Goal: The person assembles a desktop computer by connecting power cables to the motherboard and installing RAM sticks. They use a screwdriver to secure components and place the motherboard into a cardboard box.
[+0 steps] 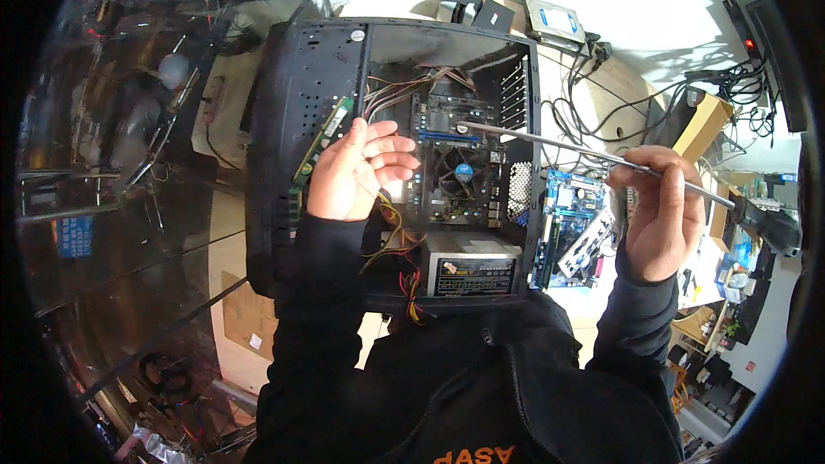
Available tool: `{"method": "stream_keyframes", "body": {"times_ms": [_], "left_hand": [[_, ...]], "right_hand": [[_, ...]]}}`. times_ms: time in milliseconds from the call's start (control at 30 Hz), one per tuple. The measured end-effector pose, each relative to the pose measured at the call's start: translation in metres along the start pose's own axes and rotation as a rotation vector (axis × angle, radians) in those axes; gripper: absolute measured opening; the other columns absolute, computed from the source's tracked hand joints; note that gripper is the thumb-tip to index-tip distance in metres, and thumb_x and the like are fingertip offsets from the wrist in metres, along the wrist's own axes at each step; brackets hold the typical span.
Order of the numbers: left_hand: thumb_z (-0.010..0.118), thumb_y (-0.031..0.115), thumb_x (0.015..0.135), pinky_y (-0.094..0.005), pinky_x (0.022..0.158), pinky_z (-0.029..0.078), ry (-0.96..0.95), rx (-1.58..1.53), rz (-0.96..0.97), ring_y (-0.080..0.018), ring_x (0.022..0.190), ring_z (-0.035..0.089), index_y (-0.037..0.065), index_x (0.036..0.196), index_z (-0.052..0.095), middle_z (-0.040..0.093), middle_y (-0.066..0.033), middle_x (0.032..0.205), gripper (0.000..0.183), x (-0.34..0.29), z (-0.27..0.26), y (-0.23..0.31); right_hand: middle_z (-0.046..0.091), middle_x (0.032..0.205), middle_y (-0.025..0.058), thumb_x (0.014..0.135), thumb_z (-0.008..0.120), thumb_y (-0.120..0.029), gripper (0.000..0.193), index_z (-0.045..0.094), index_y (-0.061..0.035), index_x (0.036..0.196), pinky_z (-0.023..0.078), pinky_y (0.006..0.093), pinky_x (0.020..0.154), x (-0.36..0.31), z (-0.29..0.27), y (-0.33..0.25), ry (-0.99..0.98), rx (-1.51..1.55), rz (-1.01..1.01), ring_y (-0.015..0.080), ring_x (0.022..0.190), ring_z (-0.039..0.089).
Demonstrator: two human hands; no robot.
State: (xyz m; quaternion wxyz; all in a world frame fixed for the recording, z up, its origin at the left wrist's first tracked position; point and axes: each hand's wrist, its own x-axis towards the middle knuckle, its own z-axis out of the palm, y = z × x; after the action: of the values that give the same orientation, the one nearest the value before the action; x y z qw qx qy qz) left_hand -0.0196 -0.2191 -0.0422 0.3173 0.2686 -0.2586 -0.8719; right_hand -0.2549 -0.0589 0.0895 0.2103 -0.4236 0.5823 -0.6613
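A computer case (pixel 314 51) lies open on its side in front of me. Inside it are a motherboard (pixel 430 180), a round black cooling fan (pixel 464 174) with a blue centre, and a silver power supply (pixel 473 271). My right hand (pixel 666 210), fingers closed, grips a long screwdriver (pixel 567 144) by its shaft, its dark handle sticking out rightward. The tip is over the upper motherboard; whether it touches cannot be told. Over the case's left part, my left hand (pixel 348 174) has its fingers apart. A green memory stick (pixel 325 139) slants right beside its thumb, resting on the drive-bay panel.
Loose coloured wires (pixel 412 288) hang near the power supply. Right of the case lies a blue circuit board (pixel 567 198) with a metal plate (pixel 588 242) on it. A hard drive (pixel 553 19) and tangled black cables (pixel 593 77) sit behind. A cardboard box (pixel 703 125) stands farther right.
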Motion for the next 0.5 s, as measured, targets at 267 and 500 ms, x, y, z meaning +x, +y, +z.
{"method": "stream_keyframes", "body": {"times_ms": [267, 500], "left_hand": [[0.044, 0.000, 0.086, -0.0382, 0.079, 0.049, -0.020, 0.000, 0.026, -0.0313, 0.091, 0.059, -0.007, 0.112, 0.049, 0.057, -0.0230, 0.103, 0.027, -0.005, -0.001, -0.003], [0.040, 0.000, 0.088, -0.0424, 0.084, 0.048, 0.045, 0.055, -0.036, -0.0321, 0.097, 0.057, -0.005, 0.117, 0.046, 0.053, -0.0245, 0.113, 0.030, -0.006, -0.001, -0.003]], "right_hand": [[0.059, 0.085, 0.0090, 0.093, 0.042, -0.007, 0.016, 0.054, 0.0031, 0.094, 0.047, 0.0232, 0.068, 0.013, 0.011, 0.044, -0.180, -0.458, 0.100, 0.0132, 0.073, 0.060], [0.057, 0.077, 0.0096, 0.089, 0.045, -0.001, 0.010, 0.054, 0.0028, 0.089, 0.046, 0.0238, 0.060, 0.021, 0.019, 0.078, -0.248, -0.642, 0.074, 0.0148, 0.066, 0.060]]}}
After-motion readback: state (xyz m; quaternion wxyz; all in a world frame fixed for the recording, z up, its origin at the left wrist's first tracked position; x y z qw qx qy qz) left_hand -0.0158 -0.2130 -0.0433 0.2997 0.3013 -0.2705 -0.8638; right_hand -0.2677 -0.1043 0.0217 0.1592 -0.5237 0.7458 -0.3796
